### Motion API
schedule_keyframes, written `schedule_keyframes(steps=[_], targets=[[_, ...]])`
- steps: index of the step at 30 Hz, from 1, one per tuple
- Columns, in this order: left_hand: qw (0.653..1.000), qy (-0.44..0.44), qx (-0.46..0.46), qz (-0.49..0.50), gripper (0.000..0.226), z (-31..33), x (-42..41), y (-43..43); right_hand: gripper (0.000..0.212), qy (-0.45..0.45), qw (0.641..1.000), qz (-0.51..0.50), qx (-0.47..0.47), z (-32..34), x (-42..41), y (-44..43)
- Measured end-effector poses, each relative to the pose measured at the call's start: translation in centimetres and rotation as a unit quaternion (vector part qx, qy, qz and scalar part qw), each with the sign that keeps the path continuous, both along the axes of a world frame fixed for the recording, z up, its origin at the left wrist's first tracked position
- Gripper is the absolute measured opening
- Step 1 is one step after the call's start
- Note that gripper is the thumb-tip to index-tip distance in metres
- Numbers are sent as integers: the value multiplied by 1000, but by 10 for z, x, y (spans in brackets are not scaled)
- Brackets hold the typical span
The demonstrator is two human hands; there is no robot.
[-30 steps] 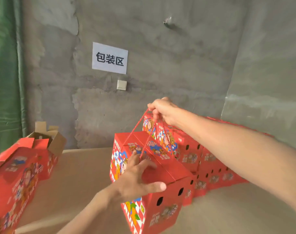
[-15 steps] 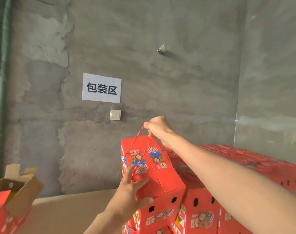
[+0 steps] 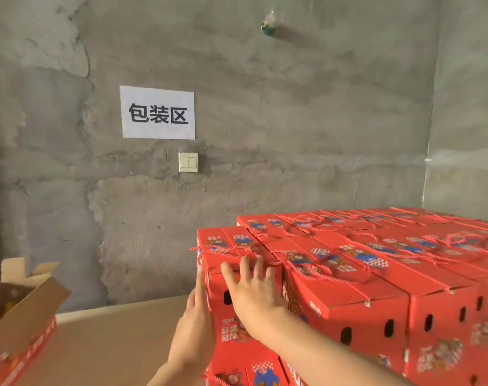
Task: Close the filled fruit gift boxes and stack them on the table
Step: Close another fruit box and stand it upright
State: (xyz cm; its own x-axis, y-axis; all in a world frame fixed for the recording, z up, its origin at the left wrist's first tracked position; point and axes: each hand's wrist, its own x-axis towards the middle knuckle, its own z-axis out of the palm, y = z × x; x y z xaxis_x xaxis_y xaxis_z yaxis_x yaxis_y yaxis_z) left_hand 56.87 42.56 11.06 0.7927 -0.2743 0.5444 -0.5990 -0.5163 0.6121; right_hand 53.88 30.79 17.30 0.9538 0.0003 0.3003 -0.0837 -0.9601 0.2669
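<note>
A closed red gift box [image 3: 223, 243] with a red rope handle lying flat on its lid sits at the left end of the stack's top layer. My left hand [image 3: 194, 327] lies flat against its left side, fingers straight. My right hand [image 3: 254, 291] presses its near face with spread fingers, holding nothing. The stack of red gift boxes [image 3: 376, 274] fills the right half of the view, at least two layers high, reaching back to the concrete wall corner.
An open red box [image 3: 23, 307] with raised brown flaps stands at the lower left. The tan table surface [image 3: 106, 338] lies between it and the stack. On the wall hang a paper sign [image 3: 158, 112] and a light switch [image 3: 188, 162].
My right hand let go of the rope handle after setting the box onto the stack's top layer. Both hands now press flat on the box. The view tilted upward.
</note>
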Motion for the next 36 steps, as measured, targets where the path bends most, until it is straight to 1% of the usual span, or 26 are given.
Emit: schedule_keyframes(steps=[2,4,6,10,12,15,16,18,20,21,22,23,24,25,26,27,28,29,31,33,36], targets=[[998,-59,16,-1,95,7,10,-8,70,-25,1000,-8,-14,-3,16,-1],[995,-86,50,7,87,15,23,-15,66,-46,999,-10,-17,-9,32,-4],[993,-61,100,24,81,22,37,-17,64,-65,998,-11,5,-13,47,-7],[975,-28,221,21,92,33,56,-7,60,-85,996,-5,30,-16,67,-12],[970,-19,243,0,91,40,57,-1,64,-91,995,-4,32,-19,69,-13],[963,-31,268,-29,87,37,46,20,75,-91,995,-12,22,-20,65,-11],[957,-38,285,-32,85,31,39,33,78,-85,996,-20,19,-19,64,-10],[938,-56,342,-27,79,17,15,73,75,-69,997,-39,23,-17,62,-4],[908,-136,396,-14,71,5,-13,126,71,-49,996,-65,31,-16,60,3],[893,-141,426,-6,66,2,-28,153,71,-36,995,-81,35,-15,59,6],[882,-137,451,11,59,-1,-42,179,74,-21,994,-99,43,-12,57,10],[876,-116,467,31,53,-7,-54,208,77,-6,991,-117,59,-8,56,16],[872,-96,478,52,49,-14,-63,237,81,1,988,-130,80,-4,55,27],[875,-66,475,69,46,-18,-73,264,83,-4,987,-125,99,-2,53,43],[884,-40,458,82,44,-22,-84,290,82,-22,990,-90,109,-3,49,67],[894,-28,434,104,40,-23,-96,317,79,-39,992,-24,120,-9,42,97],[897,-31,422,127,36,-26,-104,342,73,-43,988,60,135,-20,30,132],[897,-9,414,154,35,-30,-112,366,64,-24,977,146,155,-33,15,170],[901,27,390,188,37,-35,-133,406,49,58,940,284,181,-63,-23,246],[896,36,379,227,38,-32,-156,441,44,128,904,361,189,-88,-58,312],[898,11,337,282,33,-28,-188,491,49,201,867,405,208,-108,-99,392]])
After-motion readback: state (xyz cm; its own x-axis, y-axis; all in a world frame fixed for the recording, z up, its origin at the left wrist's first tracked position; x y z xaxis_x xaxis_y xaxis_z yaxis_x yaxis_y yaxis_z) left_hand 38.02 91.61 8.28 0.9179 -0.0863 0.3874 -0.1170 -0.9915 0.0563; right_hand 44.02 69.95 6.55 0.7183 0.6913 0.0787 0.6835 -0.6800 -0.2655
